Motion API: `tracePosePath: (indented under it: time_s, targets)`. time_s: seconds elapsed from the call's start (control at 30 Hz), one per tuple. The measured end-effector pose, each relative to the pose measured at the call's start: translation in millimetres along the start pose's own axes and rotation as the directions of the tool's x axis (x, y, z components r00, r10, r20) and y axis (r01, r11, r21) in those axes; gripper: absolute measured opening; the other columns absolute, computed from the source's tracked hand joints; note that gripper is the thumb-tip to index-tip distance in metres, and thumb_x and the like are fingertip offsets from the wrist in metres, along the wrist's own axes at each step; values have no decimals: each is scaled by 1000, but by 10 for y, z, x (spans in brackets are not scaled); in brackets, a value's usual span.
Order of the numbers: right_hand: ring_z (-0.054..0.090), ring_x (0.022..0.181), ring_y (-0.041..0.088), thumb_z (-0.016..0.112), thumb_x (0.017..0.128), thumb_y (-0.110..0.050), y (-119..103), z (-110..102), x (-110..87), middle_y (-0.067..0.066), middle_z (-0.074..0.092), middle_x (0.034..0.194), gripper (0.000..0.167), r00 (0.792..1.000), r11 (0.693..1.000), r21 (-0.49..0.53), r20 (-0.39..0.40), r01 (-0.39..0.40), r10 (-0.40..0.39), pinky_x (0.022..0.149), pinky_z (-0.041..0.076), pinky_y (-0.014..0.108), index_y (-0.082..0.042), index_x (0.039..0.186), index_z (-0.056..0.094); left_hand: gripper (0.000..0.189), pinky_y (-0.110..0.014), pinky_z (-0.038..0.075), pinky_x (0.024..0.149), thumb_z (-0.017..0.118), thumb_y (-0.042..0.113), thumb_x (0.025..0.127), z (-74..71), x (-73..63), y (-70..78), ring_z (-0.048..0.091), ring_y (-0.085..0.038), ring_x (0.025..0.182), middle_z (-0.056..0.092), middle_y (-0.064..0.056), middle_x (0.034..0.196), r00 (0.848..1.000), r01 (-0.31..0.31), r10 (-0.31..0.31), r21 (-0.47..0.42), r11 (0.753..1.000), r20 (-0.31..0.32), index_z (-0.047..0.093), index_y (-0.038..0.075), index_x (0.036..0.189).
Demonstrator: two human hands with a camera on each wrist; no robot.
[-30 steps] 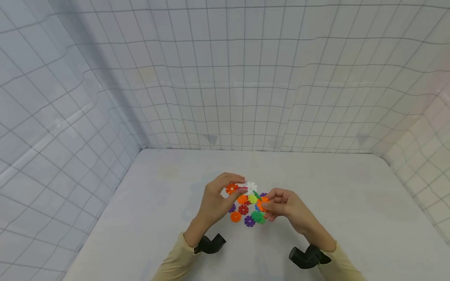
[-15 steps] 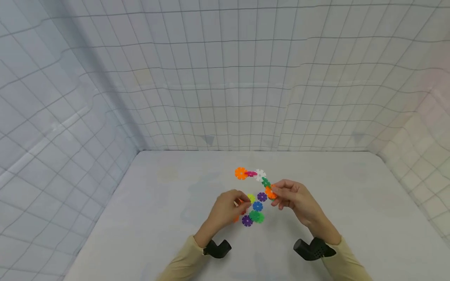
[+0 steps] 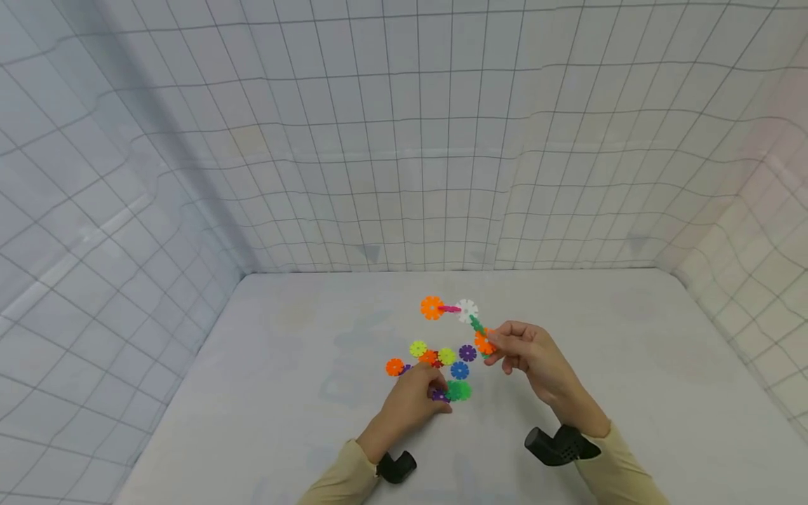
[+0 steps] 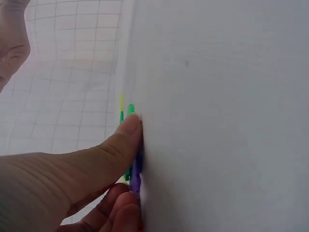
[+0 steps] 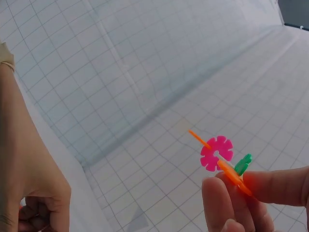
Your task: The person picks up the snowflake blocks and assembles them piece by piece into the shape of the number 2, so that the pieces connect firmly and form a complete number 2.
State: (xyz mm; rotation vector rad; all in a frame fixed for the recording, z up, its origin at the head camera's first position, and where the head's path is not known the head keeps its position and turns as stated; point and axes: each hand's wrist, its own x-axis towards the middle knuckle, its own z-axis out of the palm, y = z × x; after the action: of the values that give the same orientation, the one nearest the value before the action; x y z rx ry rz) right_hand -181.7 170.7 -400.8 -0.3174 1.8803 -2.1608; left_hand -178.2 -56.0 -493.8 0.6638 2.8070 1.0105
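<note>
My right hand pinches an orange snowflake disc between thumb and fingers, at the near end of a chain. From it the chain runs through a green disc, a white disc and a pink disc to another orange disc. Lower down, my left hand reaches into the loose discs. Its curled thumb and fingers close around a purple disc at the table surface, partly hidden by them. Green discs lie right beside those fingertips.
Behind my left hand lie a blue disc, another purple disc, yellow discs and an orange disc. The white table meets gridded white walls. Each wrist wears a black camera mount.
My left hand has left the chain and come down to the loose discs, then nearer me to the purple one. My right hand has moved the chain slightly up and right, then held it nearly still.
</note>
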Motion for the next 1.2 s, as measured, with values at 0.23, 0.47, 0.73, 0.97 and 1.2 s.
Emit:
tracePosePath:
  time_s: [0.23, 0.47, 0.73, 0.97, 1.2]
  targets:
    - [65, 67, 15, 60, 93, -13, 26, -34, 13, 4, 67, 71, 11, 1000, 1000, 6, -18, -10, 10, 53, 45, 21, -7, 84, 65, 33, -21, 42, 58, 77, 31, 81, 82, 34, -157, 45, -6, 61, 51, 8, 78, 999, 12, -17, -142, 990, -32, 63, 10, 102]
    - [65, 67, 14, 60, 94, -13, 67, -51, 26, 3, 67, 73, 12, 999, 999, 33, -26, -26, 27, 52, 45, 20, -9, 84, 66, 26, -21, 40, 57, 78, 24, 80, 105, 26, -184, 42, -6, 61, 48, 6, 79, 998, -20, 11, -135, 991, -68, 64, 9, 95]
    - [63, 66, 13, 60, 94, -15, 80, -22, 29, 2, 64, 71, 11, 999, 999, 17, -34, -31, 32, 53, 44, 21, -8, 86, 62, 16, -22, 40, 56, 73, 22, 85, 81, 17, -199, 43, -6, 60, 50, 7, 73, 994, -18, -4, -191, 981, -111, 65, 9, 90]
    - [63, 65, 14, 60, 95, -16, 95, 1, 44, 2, 62, 71, 11, 999, 1000, 9, -36, -25, 26, 53, 44, 21, -6, 89, 61, 10, -25, 51, 54, 74, 17, 84, -101, 22, -10, 62, -17, 60, 67, 3, 75, 953, -182, 38, -471, 863, -300, 71, 8, 88]
    - [63, 67, 16, 60, 94, -17, 115, 89, 19, 7, 64, 74, 16, 1000, 1000, -19, -17, -17, 17, 54, 45, 22, -1, 92, 57, 11, -37, 56, 57, 71, 4, 84, -296, -88, 347, 67, -19, 64, 70, -10, 79, 909, -317, 69, -576, 753, -410, 72, -3, 93]
